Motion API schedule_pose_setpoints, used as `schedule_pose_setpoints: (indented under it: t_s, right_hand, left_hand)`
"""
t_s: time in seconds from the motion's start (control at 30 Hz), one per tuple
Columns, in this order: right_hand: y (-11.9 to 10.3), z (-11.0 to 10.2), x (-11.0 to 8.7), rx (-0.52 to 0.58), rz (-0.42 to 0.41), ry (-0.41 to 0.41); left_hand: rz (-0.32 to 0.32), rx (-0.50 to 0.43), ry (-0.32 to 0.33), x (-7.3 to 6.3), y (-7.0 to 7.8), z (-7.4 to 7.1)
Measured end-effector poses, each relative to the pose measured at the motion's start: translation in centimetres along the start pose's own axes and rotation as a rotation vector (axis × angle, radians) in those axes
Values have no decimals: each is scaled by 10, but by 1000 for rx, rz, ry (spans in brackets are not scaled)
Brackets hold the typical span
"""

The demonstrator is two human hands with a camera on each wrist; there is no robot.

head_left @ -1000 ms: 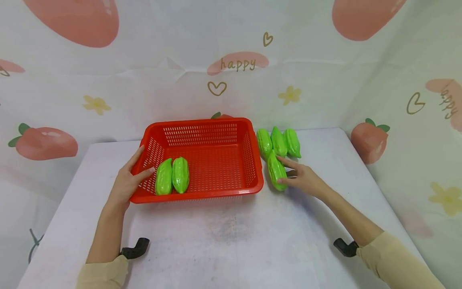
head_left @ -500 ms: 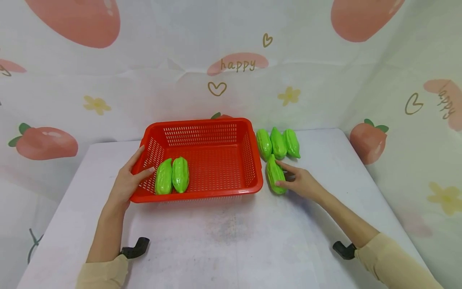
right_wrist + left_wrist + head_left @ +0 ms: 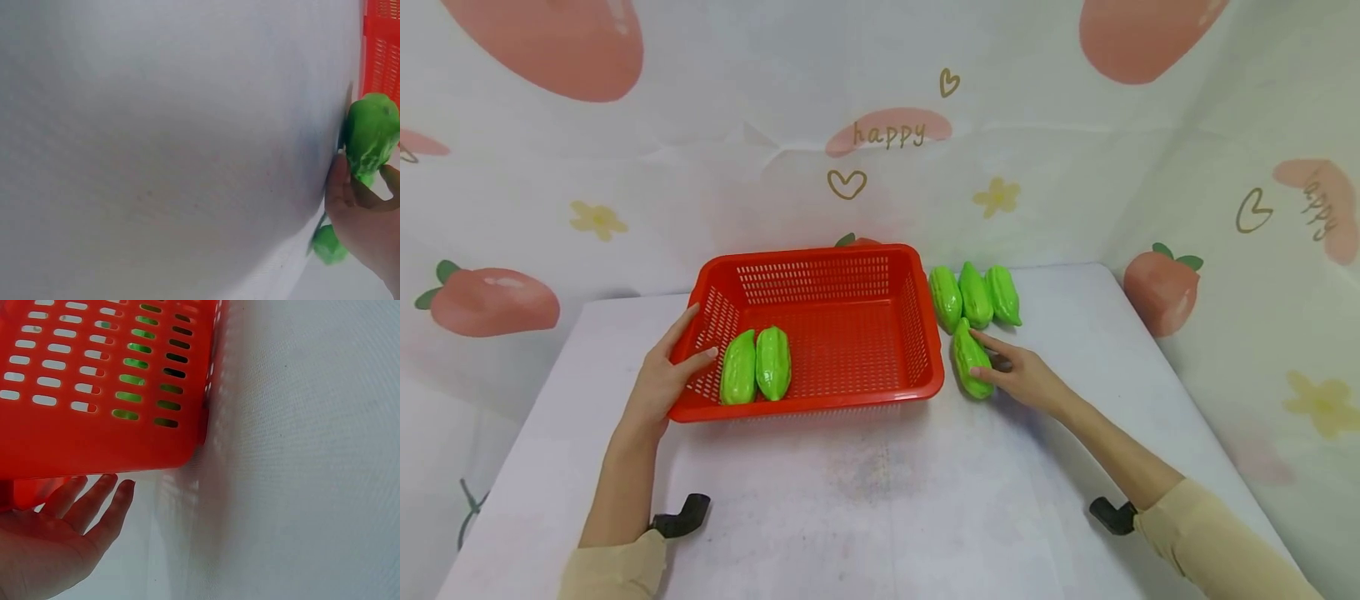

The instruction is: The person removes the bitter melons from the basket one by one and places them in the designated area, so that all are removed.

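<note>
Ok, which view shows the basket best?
The head view: it takes in nearly the whole basket, with two gourds inside. The left wrist view shows only part of its slotted outside; the right wrist view, just a piece at the picture's upper right.

This looks like a small staged tabletop booth, closed in by a pale, creased backdrop sheet point(image 3: 730, 100) behind the white table point(image 3: 880, 508) and along both its sides. Pink fruit point(image 3: 497, 303), yellow flowers point(image 3: 997, 197), gold hearts point(image 3: 847, 185) and the word "happy" point(image 3: 889, 133) decorate it; whether home, lab or studio, I cannot tell.
</note>
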State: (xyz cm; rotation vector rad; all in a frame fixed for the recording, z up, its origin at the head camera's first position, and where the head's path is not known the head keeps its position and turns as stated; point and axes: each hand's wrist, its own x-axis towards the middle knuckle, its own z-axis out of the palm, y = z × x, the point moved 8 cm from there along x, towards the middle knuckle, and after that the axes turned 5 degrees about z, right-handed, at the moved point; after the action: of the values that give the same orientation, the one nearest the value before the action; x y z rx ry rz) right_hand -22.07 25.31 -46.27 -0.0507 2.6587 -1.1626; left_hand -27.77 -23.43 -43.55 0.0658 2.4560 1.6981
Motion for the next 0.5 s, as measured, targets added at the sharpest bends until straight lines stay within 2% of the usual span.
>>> schedule_pose_setpoints:
  t_s: [0.5]
  right_hand:
    - [-1,0,-1,-11,-14,19]
  left_hand:
    - [5,10,-1,1,-2,0]
